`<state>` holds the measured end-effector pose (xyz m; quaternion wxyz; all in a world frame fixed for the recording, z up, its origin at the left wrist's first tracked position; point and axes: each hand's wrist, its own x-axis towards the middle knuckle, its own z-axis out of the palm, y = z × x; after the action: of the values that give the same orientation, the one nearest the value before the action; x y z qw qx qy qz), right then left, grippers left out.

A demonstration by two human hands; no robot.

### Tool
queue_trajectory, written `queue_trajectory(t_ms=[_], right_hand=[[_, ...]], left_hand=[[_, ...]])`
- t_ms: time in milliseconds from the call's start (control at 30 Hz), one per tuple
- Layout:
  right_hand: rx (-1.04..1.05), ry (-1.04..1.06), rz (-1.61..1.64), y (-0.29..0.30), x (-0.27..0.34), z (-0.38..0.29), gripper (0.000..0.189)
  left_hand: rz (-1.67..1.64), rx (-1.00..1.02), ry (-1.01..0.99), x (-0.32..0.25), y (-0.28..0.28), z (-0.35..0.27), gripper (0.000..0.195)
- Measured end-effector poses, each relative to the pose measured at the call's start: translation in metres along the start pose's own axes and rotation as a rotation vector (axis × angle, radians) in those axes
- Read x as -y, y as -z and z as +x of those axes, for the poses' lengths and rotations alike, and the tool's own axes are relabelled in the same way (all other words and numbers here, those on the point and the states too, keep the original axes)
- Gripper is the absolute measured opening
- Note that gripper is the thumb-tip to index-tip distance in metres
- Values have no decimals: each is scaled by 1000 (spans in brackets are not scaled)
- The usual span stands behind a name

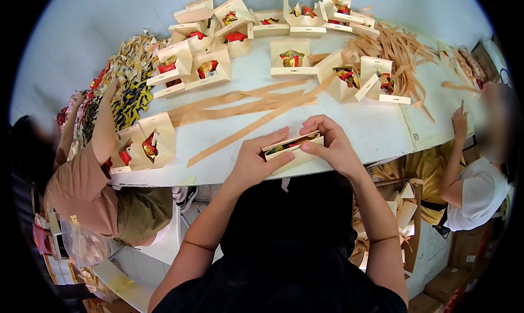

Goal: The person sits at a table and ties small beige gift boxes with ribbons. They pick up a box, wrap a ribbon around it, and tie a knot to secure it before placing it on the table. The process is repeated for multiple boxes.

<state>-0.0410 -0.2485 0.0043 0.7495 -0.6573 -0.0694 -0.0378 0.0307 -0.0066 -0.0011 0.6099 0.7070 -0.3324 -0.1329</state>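
Between my two hands is a small cream cardboard box (301, 159), held at the near edge of the white table. Its top is parted by a narrow gap, and wrapped sweets (292, 144) in gold, red and green show inside. My left hand (262, 153) grips the box's left end, thumb along the near side. At the right end, my right hand (329, 145) has its thumb on the near top edge and its fingers curled over the far side. Just beyond the box, flat tan ribbons (245, 139) lie on the table.
Opened cream boxes with wrapped sweets (290, 59) stand along the table's far side (254, 75). A heap of tan ribbons (397, 55) lies at the far right, piled wrapped sweets (135, 96) at the left. One person reaches into the sweets; another sits at the right. A carton of folded boxes (405, 214) stands below.
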Motion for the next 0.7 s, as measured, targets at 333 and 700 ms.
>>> queue_trajectory(t_ms=[333, 700], right_hand=[[-202, 295, -657, -2, 13, -25, 24], [36, 97, -74, 19, -3, -26, 11]], left_hand=[[31, -4, -13, -10, -5, 0, 54], [128, -11, -61, -18, -7, 1, 58]])
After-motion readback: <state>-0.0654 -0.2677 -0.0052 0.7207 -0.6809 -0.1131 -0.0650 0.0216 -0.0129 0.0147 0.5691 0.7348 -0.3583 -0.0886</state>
